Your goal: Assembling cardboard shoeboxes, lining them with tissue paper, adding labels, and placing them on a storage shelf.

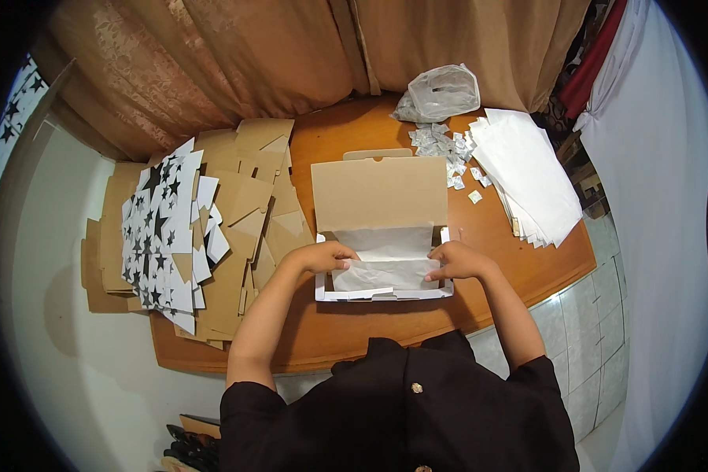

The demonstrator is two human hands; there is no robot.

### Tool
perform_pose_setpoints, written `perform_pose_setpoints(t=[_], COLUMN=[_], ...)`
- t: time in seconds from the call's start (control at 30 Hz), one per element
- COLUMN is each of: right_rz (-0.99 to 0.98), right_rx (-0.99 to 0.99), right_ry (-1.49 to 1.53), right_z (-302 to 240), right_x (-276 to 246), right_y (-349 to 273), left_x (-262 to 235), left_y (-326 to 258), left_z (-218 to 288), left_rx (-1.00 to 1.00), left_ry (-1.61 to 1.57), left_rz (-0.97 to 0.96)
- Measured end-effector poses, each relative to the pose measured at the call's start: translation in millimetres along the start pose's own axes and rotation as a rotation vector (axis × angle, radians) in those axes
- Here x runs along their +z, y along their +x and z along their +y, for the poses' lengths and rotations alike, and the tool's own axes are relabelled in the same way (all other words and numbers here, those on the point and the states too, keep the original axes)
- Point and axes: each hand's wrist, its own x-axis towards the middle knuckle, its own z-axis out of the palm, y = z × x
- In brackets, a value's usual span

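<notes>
Paper: we have a thin white sheet, the paper [387, 276], lying in the box between our two hands; its near part is folded up into a flap, and its far part runs back toward the lid.
Left hand: our left hand [325, 257] grips the left end of the flap, thumb on the near side, fingers curled at its top edge.
Right hand: our right hand [458, 260] grips the right end the same way, thumb on the near face, some fingers hidden behind.
Box: the box [346, 296] sits open in front of us, white outside and brown inside, our wrists just outside its side walls.
Lid: the lid [379, 193] stands raised on the far side, beyond both hands.
Table: all this rests on a brown wooden table [330, 130].
Left side: we see brown flats [240, 193] in a loose pile, with white star cards [161, 244] over them.
Right side: a white stack [527, 177] lies fanned near the table's edge.
Far side: small sachets [433, 141] lie scattered beside that stack, just before a clear bag [444, 93].
</notes>
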Motion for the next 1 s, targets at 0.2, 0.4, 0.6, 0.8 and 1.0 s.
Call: perform_pose_setpoints(t=[0.2, 0.4, 0.6, 0.8, 1.0], right_rz=[0.209, 0.406, 0.629, 0.798, 0.926], right_rx=[0.008, -0.012, -0.008, -0.025, -0.044], right_ry=[0.105, -0.452, -0.492, -0.274, -0.272], right_z=[-17.7, -18.8, -20.4, -39.6, -43.9], right_x=[-3.3, 28.9, 45.9, 33.8, 29.4], right_y=[-2.3, 26.2, 36.9, 16.3, -5.2], left_x=[3.3, 18.9, 16.0, 23.9, 50.0], left_y=[9.6, 6.2, 7.4, 26.2, 18.3], left_z=[1.7, 30.7, 47.8, 18.5, 16.0], left_rx=[-0.155, -0.21, 0.262, 0.266, 0.458], left_ry=[0.027, 0.606, 0.842, 0.8, 0.798], left_rz=[-0.037, 0.193, 0.942, 1.005, 0.978])
